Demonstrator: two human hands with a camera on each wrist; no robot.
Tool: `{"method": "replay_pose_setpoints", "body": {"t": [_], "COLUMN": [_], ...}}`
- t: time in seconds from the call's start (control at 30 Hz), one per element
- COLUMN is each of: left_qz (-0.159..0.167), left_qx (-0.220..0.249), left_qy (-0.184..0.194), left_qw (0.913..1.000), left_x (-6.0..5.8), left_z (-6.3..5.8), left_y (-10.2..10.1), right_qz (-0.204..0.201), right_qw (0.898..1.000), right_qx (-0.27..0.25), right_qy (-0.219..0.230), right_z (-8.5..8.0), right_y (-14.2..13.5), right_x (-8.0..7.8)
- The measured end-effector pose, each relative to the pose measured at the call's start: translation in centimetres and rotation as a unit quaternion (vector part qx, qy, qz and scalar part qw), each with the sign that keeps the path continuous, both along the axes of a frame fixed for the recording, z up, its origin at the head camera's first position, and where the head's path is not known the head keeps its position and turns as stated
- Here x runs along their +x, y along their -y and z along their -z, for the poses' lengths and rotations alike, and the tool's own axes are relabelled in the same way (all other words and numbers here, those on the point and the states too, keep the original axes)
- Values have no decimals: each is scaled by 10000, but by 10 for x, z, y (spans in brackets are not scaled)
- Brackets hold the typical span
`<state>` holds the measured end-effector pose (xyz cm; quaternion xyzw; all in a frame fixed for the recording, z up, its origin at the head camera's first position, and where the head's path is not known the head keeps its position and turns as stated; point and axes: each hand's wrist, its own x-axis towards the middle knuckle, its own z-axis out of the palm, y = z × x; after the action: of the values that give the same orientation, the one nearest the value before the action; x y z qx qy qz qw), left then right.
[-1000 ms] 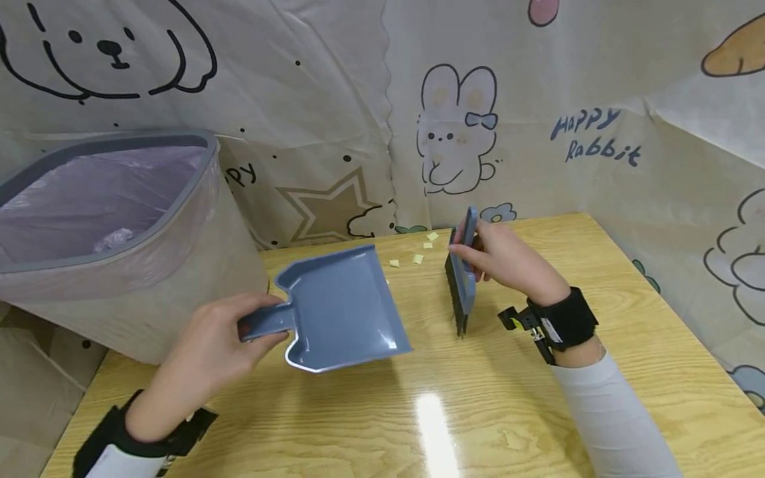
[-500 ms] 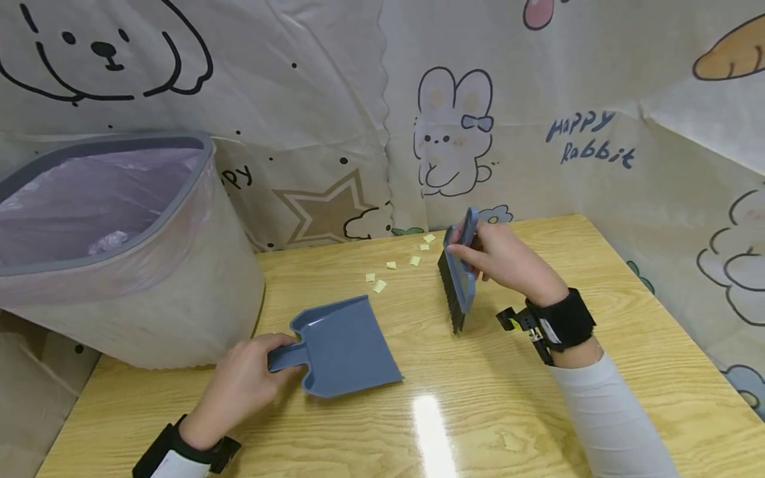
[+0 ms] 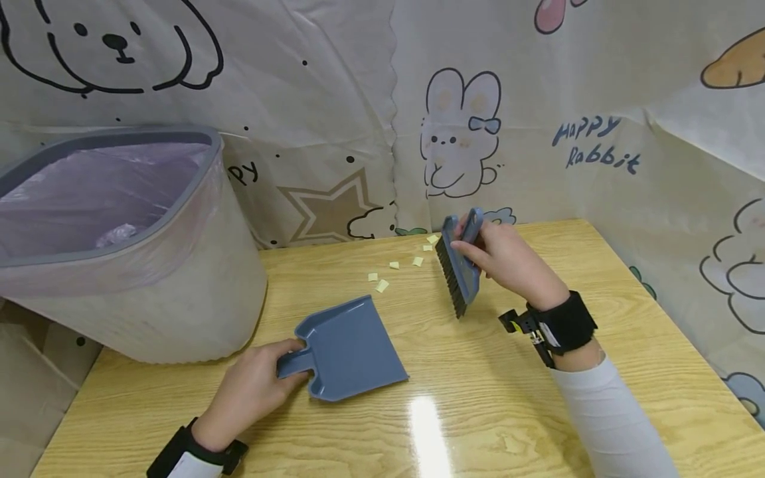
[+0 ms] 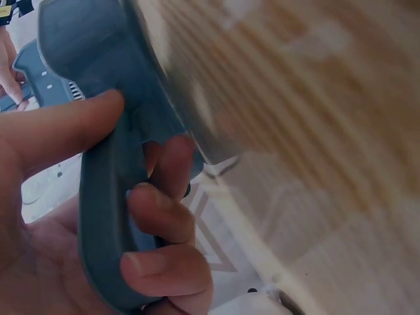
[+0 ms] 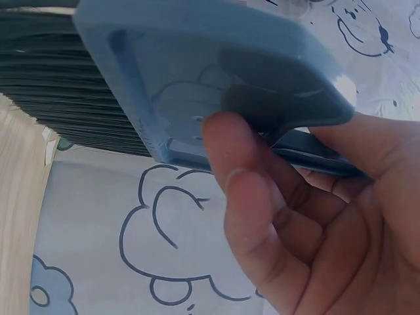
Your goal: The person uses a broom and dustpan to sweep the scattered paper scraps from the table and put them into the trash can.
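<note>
My left hand [image 3: 257, 385] grips the short handle of a blue-grey dustpan [image 3: 357, 352], which sits low at the table's middle with its flat lip facing right. In the left wrist view, the thumb lies along the dustpan handle [image 4: 105, 223] and the fingers curl round it. My right hand [image 3: 514, 259] holds a matching hand brush [image 3: 463, 272] by its handle, dark bristles [image 3: 449, 277] facing left and down. Several small yellow paper scraps [image 3: 394, 265] lie scattered between dustpan and brush, the farthest right beside the brush's far end.
A large bin [image 3: 197, 292] with a grey rim and a purplish liner stands at the left of the wooden table [image 3: 508, 411]. A cloth printed with cartoon animals [image 3: 335, 86] hangs behind and along the right side, close to the table's edges.
My left hand has lowered the dustpan towards the table and nearer to me, uncovering more yellow scraps. The brush has tilted, its bristle edge swinging slightly left and away.
</note>
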<state>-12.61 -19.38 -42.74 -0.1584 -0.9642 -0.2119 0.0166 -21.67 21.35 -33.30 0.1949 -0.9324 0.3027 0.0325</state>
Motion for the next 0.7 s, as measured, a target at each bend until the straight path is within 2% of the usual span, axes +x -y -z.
{"method": "replay_pose_setpoints", "body": {"t": [0.17,0.37,0.5,0.7], "left_qz": [0,-33,-39,-31], "left_qx": [-54,-26,-13,0], "left_qy": [-46,-78,-26,-12], "left_qw": [10000,10000,10000,10000], "left_x": [0,2,3,3], "left_z": [-2,0,1,2], "left_y": [-1,-2,-2,-3], "right_qz": [-213,-868,-1174,-1516], "right_qw": [9974,9861,9694,9365], "right_qx": [431,791,1309,1969], "right_qy": [-537,-1176,-1714,-2473], "right_z": [-4,1,7,15], "right_y": [9,37,60,82], "right_x": [-5,-15,-22,-36]}}
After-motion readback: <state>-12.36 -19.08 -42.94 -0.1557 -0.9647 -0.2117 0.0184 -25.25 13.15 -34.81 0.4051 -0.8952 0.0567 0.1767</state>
